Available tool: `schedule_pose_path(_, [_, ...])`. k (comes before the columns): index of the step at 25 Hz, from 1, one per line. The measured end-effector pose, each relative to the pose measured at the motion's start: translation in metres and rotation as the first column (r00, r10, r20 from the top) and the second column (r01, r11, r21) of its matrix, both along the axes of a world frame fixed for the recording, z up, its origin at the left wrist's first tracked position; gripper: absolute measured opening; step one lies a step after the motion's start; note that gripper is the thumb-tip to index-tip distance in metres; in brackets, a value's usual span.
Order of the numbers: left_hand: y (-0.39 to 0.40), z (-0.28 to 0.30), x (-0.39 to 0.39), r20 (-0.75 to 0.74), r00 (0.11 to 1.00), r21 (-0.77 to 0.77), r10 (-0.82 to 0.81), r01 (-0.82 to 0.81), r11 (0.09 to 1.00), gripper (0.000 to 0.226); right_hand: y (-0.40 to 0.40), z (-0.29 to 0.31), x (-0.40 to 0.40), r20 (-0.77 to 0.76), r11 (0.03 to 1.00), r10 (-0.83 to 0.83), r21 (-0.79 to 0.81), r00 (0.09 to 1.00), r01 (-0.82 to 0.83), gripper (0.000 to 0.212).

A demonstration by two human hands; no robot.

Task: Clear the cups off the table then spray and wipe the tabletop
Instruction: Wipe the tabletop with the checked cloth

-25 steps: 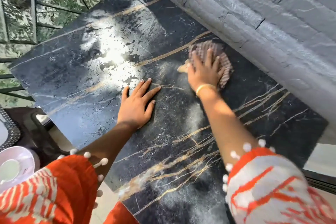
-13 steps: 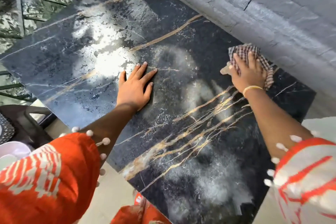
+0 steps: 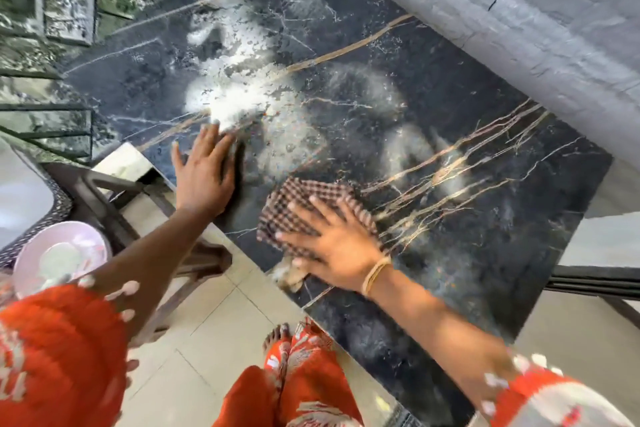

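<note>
Both hands on black gold-veined marble table (image 3: 433,55): right hand (image 3: 341,243) flat, fingers spread, pressing checked brown cloth (image 3: 294,208) near front edge for wiping; left hand (image 3: 204,172) flat, empty, bracing. No cups on table.

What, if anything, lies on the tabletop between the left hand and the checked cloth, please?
Nothing: in the head view, only bare dark marble tabletop separates the left hand from the checked cloth.

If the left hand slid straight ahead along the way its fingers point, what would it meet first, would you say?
The left hand lies flat on the tabletop, fingers pointing toward the far edge. Nothing stands in that line, only a bright glare patch; the way looks free.
</note>
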State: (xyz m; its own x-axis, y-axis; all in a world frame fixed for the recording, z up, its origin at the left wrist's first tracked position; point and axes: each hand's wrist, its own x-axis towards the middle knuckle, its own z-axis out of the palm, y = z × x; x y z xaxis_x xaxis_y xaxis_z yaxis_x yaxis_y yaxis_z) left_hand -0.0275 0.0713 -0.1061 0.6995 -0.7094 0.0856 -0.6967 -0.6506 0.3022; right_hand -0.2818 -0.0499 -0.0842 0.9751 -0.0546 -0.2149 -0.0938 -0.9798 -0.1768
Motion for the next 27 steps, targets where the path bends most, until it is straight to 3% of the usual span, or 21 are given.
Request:
schedule_pose_path(1, [0.010,-0.002,0.003,-0.011,0.999,0.011,0.048,-0.048,0.999,0.045,-0.023,0.001,0.001,-0.027,0.997,-0.077,-0.018,0.997,0.076,0.054])
schedule_pose_path(3, [0.028,-0.004,0.004,-0.044,0.991,0.051,0.123,-0.121,0.991,0.051,-0.076,-0.001,0.006,-0.003,0.921,-0.389,-0.035,0.921,0.388,0.056])
schedule_pose_path(6, [0.052,-0.004,0.001,-0.090,0.984,0.121,0.154,-0.143,0.982,0.059,-0.123,-0.004,0.020,0.062,0.617,-0.784,-0.021,0.617,0.787,0.054])
schedule_pose_path(8, [0.060,0.000,-0.001,-0.130,0.984,0.156,0.124,-0.103,0.982,0.060,-0.111,-0.005,0.048,0.061,0.468,-0.882,-0.017,0.468,0.884,0.054])
schedule_pose_path(9, [0.061,0.001,0.000,-0.142,0.984,0.173,0.107,-0.081,0.982,0.060,-0.095,-0.005,0.065,0.058,0.468,-0.882,-0.004,0.467,0.884,0.055])
schedule_pose_path(11, [0.068,0.005,0.003,-0.130,0.989,0.210,0.075,-0.046,0.977,0.061,-0.047,-0.004,0.095,0.052,0.622,-0.782,-0.013,0.622,0.783,0.055])
schedule_pose_path(14, [0.076,0.008,0.006,-0.100,0.994,0.274,0.032,-0.003,0.962,0.061,0.030,-0.001,0.115,0.064,0.880,-0.473,-0.014,0.879,0.475,0.052])
schedule_pose_path(17, [0.080,0.007,0.008,-0.088,0.996,0.306,-0.004,0.031,0.951,0.061,0.054,0.003,0.096,-0.027,0.991,-0.136,-0.020,0.990,0.135,0.054])
schedule_pose_path(18, [0.081,0.008,0.007,-0.088,0.996,0.306,-0.010,0.037,0.951,0.060,0.044,0.005,0.088,-0.048,0.994,-0.109,-0.022,0.993,0.108,0.055])
schedule_pose_path(20, [0.083,0.008,0.002,-0.096,0.995,0.294,-0.007,0.036,0.955,0.060,0.008,0.006,0.070,-0.076,0.959,-0.281,-0.065,0.957,0.276,0.057])
schedule_pose_path(23, [0.082,0.013,-0.007,-0.099,0.995,0.288,0.016,0.013,0.957,0.060,-0.034,0.005,0.051,-0.110,0.721,-0.693,-0.063,0.713,0.691,0.060])
schedule_pose_path(25, [0.083,0.015,-0.014,-0.107,0.994,0.302,0.028,0.006,0.953,0.061,-0.033,0.006,0.050,-0.103,0.604,-0.795,-0.042,0.597,0.796,0.060])
schedule_pose_path(27, [0.086,0.014,-0.024,-0.092,0.996,0.304,-0.007,0.035,0.952,0.062,-0.008,0.010,0.052,-0.114,0.657,-0.752,-0.045,0.649,0.753,0.060])
